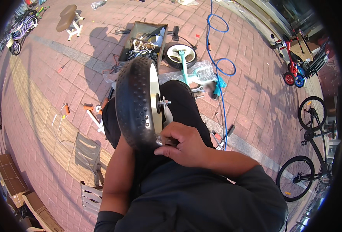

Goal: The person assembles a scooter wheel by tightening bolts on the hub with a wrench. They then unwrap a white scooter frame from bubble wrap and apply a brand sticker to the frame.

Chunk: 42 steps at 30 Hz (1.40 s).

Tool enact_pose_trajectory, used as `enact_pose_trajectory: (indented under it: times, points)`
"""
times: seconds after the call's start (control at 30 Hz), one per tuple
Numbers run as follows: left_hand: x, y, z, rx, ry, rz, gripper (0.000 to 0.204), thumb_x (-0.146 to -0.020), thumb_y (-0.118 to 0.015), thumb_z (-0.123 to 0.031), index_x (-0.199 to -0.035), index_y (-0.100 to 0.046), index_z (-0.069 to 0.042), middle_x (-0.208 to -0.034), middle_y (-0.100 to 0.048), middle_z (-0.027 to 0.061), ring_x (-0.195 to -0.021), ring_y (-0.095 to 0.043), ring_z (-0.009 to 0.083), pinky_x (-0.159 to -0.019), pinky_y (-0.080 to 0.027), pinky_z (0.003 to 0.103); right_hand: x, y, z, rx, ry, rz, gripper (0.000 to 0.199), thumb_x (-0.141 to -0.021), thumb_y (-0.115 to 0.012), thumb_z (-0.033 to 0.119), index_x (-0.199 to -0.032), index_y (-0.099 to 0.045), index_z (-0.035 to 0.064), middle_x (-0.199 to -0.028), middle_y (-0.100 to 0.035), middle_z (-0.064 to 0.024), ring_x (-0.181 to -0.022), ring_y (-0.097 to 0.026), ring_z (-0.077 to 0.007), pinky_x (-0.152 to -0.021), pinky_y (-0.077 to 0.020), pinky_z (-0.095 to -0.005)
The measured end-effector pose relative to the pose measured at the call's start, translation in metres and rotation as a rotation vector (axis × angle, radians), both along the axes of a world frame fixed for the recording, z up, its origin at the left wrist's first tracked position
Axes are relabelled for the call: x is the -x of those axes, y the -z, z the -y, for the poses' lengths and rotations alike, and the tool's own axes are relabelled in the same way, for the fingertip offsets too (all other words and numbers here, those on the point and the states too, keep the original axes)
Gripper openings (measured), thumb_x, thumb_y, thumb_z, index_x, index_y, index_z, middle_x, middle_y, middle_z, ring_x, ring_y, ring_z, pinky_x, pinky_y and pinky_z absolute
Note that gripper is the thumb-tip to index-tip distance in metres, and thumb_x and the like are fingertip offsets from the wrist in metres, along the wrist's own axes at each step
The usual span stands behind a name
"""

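A small wheel with a dimpled black tyre (134, 100) and a cream rim stands upright over my lap. From its hub a threaded metal axle (165, 102) sticks out to the right. My left forearm (118, 176) reaches up to the wheel's underside, and the tyre hides that hand. Low on the wheel's right side, my right hand (180, 143) has thumb and fingers closed on a small shiny metal piece (159, 140), too small to name further. Beyond my knees lies a mint-green fork (183, 63) joined to another cream-rimmed wheel (174, 55).
A metal toolbox (140, 28) full of tools and cables sits ahead on the brick paving. A blue hose (222, 104) runs along the right. Orange-handled tools (89, 107) lie on the left. A bicycle (312, 135) stands at far right, cardboard boxes (12, 174) at lower left.
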<state>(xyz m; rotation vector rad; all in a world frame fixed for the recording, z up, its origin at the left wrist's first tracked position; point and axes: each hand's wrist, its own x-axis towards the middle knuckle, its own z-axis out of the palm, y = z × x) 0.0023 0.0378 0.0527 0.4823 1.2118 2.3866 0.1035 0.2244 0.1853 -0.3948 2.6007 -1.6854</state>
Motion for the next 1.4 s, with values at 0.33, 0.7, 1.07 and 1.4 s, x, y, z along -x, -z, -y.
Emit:
enact_pose_trajectory:
  times: [0.33, 0.7, 1.07, 1.4]
  points:
    - [-0.002, -0.011, 0.001, 0.639, -0.297, -0.439, 0.036, -0.105, -0.057, -0.013, -0.139, -0.056, -0.001, -0.127, -0.065, 0.0097, -0.111, -0.064, 0.0161, -0.094, -0.055, 0.028, 0.021, -0.023, -0.063, -0.175, 0.106, 0.072, 0.016, -0.103, -0.064, 0.017, -0.108, -0.068, 0.0018, -0.090, -0.067, -0.0155, -0.079, -0.067, -0.0326, -0.070, -0.0529, -0.0382]
    - [-0.011, -0.059, -0.009, 0.109, -0.318, 0.361, 0.021, -0.103, -0.053, -0.001, -0.119, -0.066, 0.005, -0.097, -0.072, 0.0105, -0.076, -0.074, 0.0154, -0.063, -0.064, 0.027, 0.003, -0.022, -0.046, -0.171, 0.040, 0.514, 0.015, -0.105, -0.053, 0.013, -0.108, -0.061, 0.0009, -0.073, -0.065, -0.0128, -0.064, -0.068, -0.0242, -0.063, -0.0533, -0.0392]
    - [-0.008, -0.051, -0.007, 0.057, -0.215, 0.154, 0.020, -0.100, -0.056, 0.002, -0.115, -0.068, 0.007, -0.097, -0.074, 0.0125, -0.077, -0.073, 0.0150, -0.065, -0.062, 0.026, 0.010, -0.058, -0.039, -0.074, 0.009, 0.662, 0.025, -0.102, -0.048, 0.008, -0.123, -0.059, -0.0004, -0.070, -0.066, -0.0151, -0.061, -0.070, -0.0252, -0.062, -0.0559, -0.0392]
    - [-0.014, -0.025, 0.005, 0.080, -0.429, 0.178, 0.022, -0.101, -0.057, -0.003, -0.119, -0.066, 0.005, -0.102, -0.073, 0.0105, -0.083, -0.071, 0.0142, -0.071, -0.060, 0.026, 0.010, -0.025, -0.016, -0.176, -0.012, 0.009, 0.048, -0.098, -0.056, 0.000, -0.145, -0.048, 0.0018, -0.091, -0.067, -0.0242, -0.079, -0.070, -0.0415, -0.069, -0.0557, -0.0456]
